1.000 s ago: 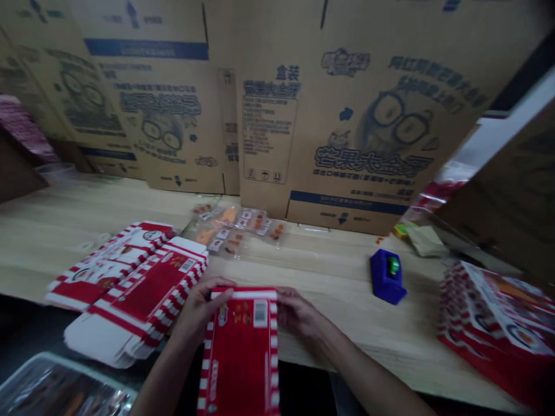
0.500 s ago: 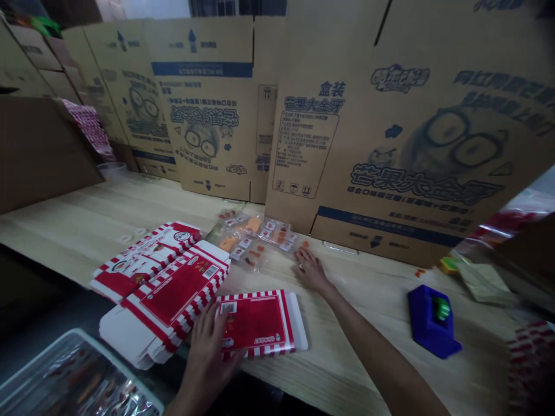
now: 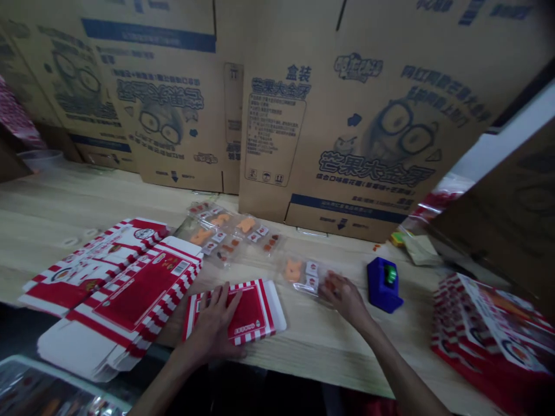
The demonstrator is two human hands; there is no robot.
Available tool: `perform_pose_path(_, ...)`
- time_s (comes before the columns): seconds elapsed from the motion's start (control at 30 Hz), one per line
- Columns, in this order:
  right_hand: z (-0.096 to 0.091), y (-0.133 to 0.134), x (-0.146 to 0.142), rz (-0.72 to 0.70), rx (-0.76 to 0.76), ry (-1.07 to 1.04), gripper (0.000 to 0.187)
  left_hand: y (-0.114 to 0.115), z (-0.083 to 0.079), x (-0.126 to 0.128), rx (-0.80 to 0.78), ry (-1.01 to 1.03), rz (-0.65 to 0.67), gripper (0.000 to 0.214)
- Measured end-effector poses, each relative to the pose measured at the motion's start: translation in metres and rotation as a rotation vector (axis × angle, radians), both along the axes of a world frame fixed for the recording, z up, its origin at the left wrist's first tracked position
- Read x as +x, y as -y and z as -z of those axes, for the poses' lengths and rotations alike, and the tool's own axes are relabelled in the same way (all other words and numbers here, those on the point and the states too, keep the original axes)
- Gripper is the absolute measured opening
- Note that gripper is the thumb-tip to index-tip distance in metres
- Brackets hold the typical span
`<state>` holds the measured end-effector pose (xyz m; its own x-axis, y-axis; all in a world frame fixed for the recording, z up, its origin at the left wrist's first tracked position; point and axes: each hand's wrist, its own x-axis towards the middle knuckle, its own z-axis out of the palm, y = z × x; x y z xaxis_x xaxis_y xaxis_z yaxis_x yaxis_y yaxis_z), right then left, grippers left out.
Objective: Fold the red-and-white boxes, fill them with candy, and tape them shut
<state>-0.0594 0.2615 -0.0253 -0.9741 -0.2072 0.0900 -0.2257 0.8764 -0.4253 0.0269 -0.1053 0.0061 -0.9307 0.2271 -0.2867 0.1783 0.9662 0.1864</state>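
My left hand (image 3: 217, 326) lies over a red-and-white striped carton (image 3: 251, 312), its fingers across the top and its thumb at the near edge, gripping it. The carton looks flat and has a white end flap on its right. To the right, my right hand (image 3: 344, 297) pinches the right end of a clear candy packet (image 3: 299, 276). An orange shaped candy and two small white sachets show through the packet; the fingers cover its other end. Several similar packets (image 3: 225, 234) lie in a loose pile beyond the carton.
Stacked striped cartons (image 3: 139, 289) lie at left, above a plastic bin (image 3: 26, 370) of wrapped pieces. At right are a blue tape dispenser (image 3: 384, 286) and more striped cartons (image 3: 485, 335). Large cardboard boxes (image 3: 277, 133) wall off the back of the table (image 3: 347, 358).
My right hand has come back from the far packets toward the right and nearer me, with one packet now pinched. My left hand has slid further over the carton. The view has turned right.
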Motion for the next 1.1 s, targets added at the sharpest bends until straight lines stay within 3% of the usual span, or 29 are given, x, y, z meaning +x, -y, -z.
perform_pose_path(0.17, 0.001, 0.032, -0.059, 0.005, -0.036, 0.03, 0.039, -0.011, -0.002, 0.011, 0.008, -0.007, 0.034, 0.116)
perform_pose_path(0.27, 0.008, 0.059, -0.091, -0.02, -0.048, 0.08, 0.029, -0.015, -0.002, 0.022, 0.004, -0.045, 0.023, 0.11)
perform_pose_path(0.37, 0.01, 0.075, -0.106, -0.035, -0.05, 0.134, 0.015, -0.013, -0.002, 0.031, 0.005, -0.098, -0.005, 0.106)
perform_pose_path(0.47, 0.001, 0.076, -0.101, -0.064, -0.072, 0.159, 0.012, -0.009, -0.004, 0.036, 0.006, -0.149, -0.042, 0.104)
perform_pose_path(0.73, -0.038, 0.051, -0.055, -0.129, -0.221, 0.147, 0.012, -0.01, -0.014, 0.034, 0.03, -0.194, -0.049, 0.1)
perform_pose_path(0.9, -0.039, 0.056, -0.033, -0.23, -0.426, 0.178, 0.02, -0.018, -0.005, 0.034, 0.035, -0.319, -0.029, 0.095)
perform_pose_path(1.1, -0.034, 0.073, -0.016, -0.415, -0.452, 0.333, 0.028, -0.025, -0.004, 0.037, 0.031, -0.37, -0.024, 0.095)
